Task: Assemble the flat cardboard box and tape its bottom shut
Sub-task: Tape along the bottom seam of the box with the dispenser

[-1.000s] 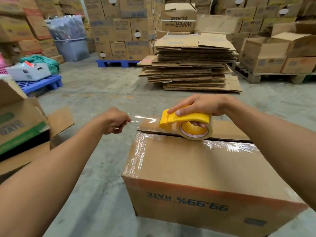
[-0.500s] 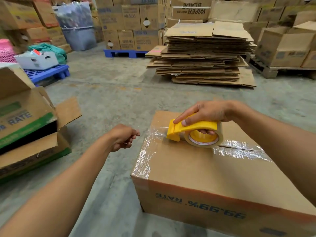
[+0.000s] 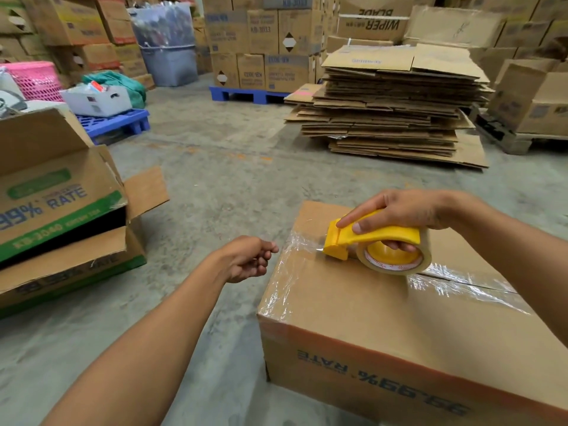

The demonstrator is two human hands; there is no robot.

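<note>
A brown cardboard box stands upside down on the concrete floor, its print reading inverted. Clear tape runs along the seam of its closed flaps and down the left edge. My right hand grips a yellow tape dispenser that rests on the seam near the box's left end. Just off the box's left edge my left hand hovers with its fingers loosely curled and nothing in it.
An open box with green print lies on the floor at the left. A stack of flat cardboard sits ahead on the right. Blue pallets and stacked cartons line the back.
My left hand has let go of the tape end and dropped beside the box. The dispenser has come down onto the seam near the left edge. The camera has tilted and moved closer.
</note>
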